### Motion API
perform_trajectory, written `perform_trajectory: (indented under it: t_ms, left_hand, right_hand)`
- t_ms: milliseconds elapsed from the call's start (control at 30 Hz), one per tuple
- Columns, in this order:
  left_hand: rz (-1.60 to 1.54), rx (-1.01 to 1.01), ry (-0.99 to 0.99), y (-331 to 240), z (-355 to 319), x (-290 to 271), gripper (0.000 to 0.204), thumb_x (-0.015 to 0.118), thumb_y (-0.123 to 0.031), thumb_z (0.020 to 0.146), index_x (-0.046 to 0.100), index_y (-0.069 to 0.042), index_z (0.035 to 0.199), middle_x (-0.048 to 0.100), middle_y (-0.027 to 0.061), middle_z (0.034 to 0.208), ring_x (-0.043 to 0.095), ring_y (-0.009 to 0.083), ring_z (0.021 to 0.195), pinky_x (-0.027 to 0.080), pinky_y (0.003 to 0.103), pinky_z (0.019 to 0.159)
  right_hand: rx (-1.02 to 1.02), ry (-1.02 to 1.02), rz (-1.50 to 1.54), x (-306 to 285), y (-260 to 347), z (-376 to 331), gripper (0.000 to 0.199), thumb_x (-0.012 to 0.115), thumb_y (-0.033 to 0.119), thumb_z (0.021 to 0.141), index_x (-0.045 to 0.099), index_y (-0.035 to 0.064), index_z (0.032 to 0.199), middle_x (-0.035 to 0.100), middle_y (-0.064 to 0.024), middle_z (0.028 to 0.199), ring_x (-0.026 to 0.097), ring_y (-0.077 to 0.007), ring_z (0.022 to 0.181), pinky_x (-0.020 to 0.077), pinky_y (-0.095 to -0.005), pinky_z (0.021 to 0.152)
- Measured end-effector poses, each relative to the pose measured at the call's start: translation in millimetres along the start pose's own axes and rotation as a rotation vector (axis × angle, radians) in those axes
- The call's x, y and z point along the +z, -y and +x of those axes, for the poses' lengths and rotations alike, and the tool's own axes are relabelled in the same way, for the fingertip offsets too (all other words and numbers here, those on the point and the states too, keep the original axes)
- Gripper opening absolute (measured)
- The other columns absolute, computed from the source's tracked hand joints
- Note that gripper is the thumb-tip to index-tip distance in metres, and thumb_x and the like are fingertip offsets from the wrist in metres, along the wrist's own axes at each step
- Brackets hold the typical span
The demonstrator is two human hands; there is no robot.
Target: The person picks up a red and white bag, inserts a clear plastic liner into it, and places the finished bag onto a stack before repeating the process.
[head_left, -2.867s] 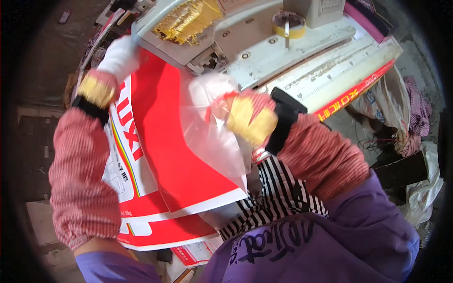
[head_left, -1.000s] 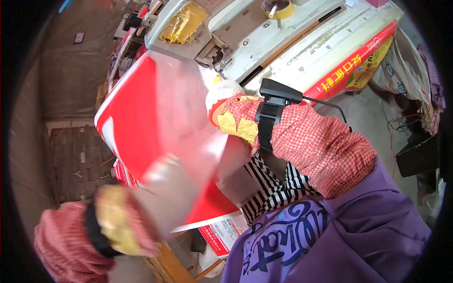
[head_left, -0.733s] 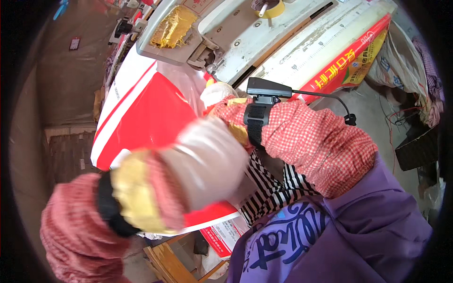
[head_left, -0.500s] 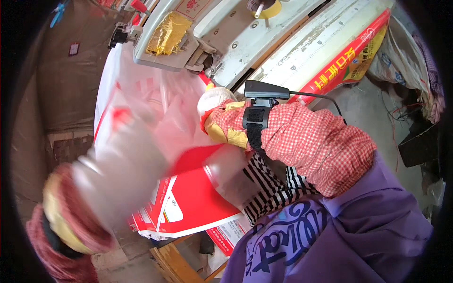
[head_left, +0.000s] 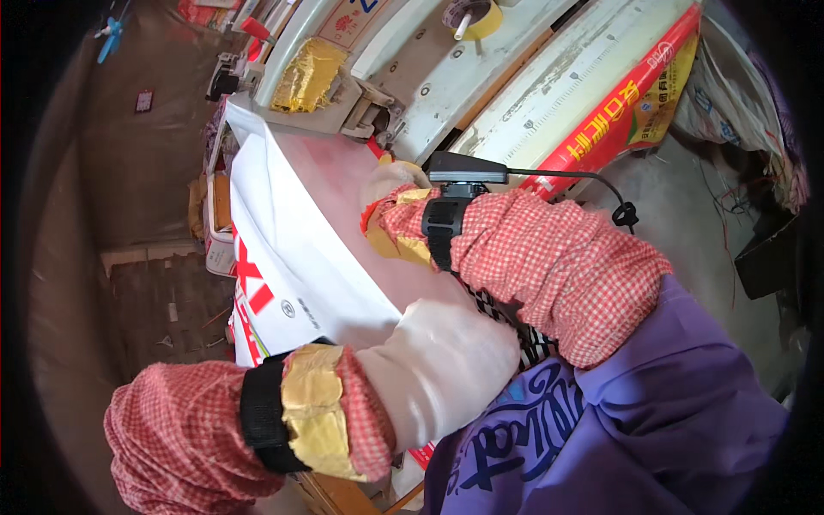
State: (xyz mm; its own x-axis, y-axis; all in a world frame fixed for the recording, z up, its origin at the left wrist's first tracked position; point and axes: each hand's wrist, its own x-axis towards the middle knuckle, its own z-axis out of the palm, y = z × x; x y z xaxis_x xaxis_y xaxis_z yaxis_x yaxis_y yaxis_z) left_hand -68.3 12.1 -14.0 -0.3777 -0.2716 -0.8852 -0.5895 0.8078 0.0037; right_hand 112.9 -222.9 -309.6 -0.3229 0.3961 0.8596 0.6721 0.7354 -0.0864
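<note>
Both gloved hands, left hand [head_left: 438, 369] and right hand [head_left: 390, 193], grip the white sack [head_left: 300, 240].

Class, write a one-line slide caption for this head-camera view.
Two white-gloved hands, left and right, press a large white-and-red printed sack against a worn white sewing machine.

Sack [head_left: 296, 232]: white, red lettering at 9 o'clock; gloves white; sleeves red-white checked (yellow tape at cuffs); tape roll [head_left: 474, 17] at 12 o'clock: yellow.
</note>
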Motion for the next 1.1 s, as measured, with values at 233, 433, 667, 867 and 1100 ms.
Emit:
perform_trajectory:
  t_ms: [233,433,667,867,1100]
  left_hand:
    - [0.198,0.103,-0.218,36.7,-5.0,-18.2,0.012,0.056,-0.020,0.072,0.058,-0.012,0.082,0.050,0.0067,0.055,0.054,0.0259,0.050,0.043,0.037,0.045]
    - [0.019,-0.146,-0.381,132.6,-71.8,-49.7,0.007,0.066,-0.010,0.057,0.063,-0.010,0.064,0.054,0.0059,0.059,0.054,0.0270,0.060,0.045,0.036,0.062]
    - [0.319,0.276,-0.417,14.0,5.4,17.4,0.010,0.057,-0.014,0.060,0.061,-0.005,0.057,0.055,0.0081,0.055,0.058,0.0248,0.059,0.046,0.035,0.052]
    - [0.262,-0.154,-0.517,90.4,44.6,18.7,0.009,0.062,-0.022,0.064,0.065,-0.013,0.062,0.061,0.0056,0.062,0.062,0.0242,0.060,0.049,0.035,0.054]
    - [0.196,-0.603,-0.836,216.6,80.3,36.5,0.011,0.054,-0.013,0.072,0.064,-0.009,0.069,0.064,0.0119,0.072,0.063,0.0280,0.068,0.051,0.038,0.058]
  right_hand:
    - [-0.946,0.062,0.485,57.9,50.1,68.6,0.025,0.067,0.022,0.064,0.065,0.0099,0.086,0.062,-0.0089,0.078,0.059,-0.0256,0.073,0.0462,-0.0413,0.064]
    - [-1.657,0.240,0.901,92.2,6.4,139.1,0.018,0.062,0.025,0.070,0.065,0.0106,0.080,0.062,-0.0065,0.071,0.059,-0.0208,0.067,0.0458,-0.0383,0.056]
    - [-2.307,0.930,1.582,136.1,17.5,162.3,0.016,0.061,0.028,0.071,0.065,0.0128,0.071,0.057,-0.0031,0.056,0.057,-0.0191,0.054,0.0431,-0.0373,0.045]
    - [-2.272,0.834,1.877,201.4,48.2,217.2,0.015,0.069,0.031,0.062,0.062,0.0172,0.061,0.058,-0.0077,0.056,0.059,-0.0241,0.056,0.0463,-0.0367,0.050]
    - [-1.233,3.364,0.872,109.0,57.4,213.6,0.045,0.046,0.014,0.088,0.034,0.0088,0.131,0.058,-0.0101,0.098,0.059,-0.0190,0.078,0.0520,-0.0337,0.066]
